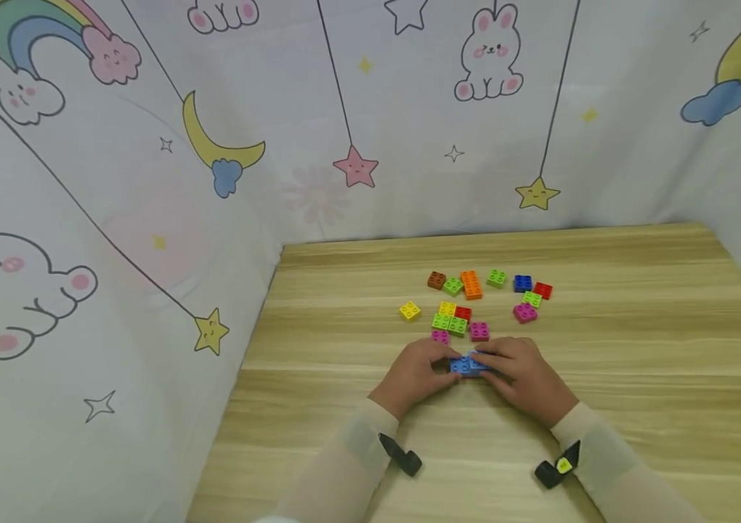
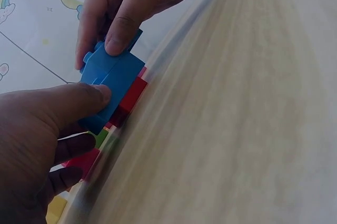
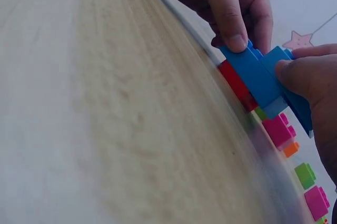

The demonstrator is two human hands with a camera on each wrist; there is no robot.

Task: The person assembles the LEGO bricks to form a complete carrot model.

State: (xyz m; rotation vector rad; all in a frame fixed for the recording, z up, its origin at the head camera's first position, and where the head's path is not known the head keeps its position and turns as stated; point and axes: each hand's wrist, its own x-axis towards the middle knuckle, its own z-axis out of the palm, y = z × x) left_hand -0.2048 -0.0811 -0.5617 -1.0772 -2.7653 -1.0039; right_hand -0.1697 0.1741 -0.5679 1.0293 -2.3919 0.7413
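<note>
Two blue bricks (image 1: 468, 364) sit pressed together just above the wooden table (image 1: 638, 341). My left hand (image 1: 434, 365) pinches one blue brick (image 3: 247, 68) from the left. My right hand (image 1: 496, 362) pinches the other blue brick (image 2: 125, 44) from the right. In the left wrist view my left thumb (image 2: 79, 100) lies on the near blue brick (image 2: 113, 79), and the right hand (image 2: 124, 21) holds from above. In the right wrist view the left hand (image 3: 231, 18) is at the top and the right hand (image 3: 308, 76) at the right edge.
Several loose bricks lie behind the hands: magenta (image 1: 479, 331), green (image 1: 449, 323), yellow (image 1: 409, 311), orange (image 1: 471, 285), brown (image 1: 436, 280), dark blue (image 1: 522, 283), red (image 1: 543, 290). Cartoon-printed cloth walls (image 1: 148, 218) enclose the table on the left and back.
</note>
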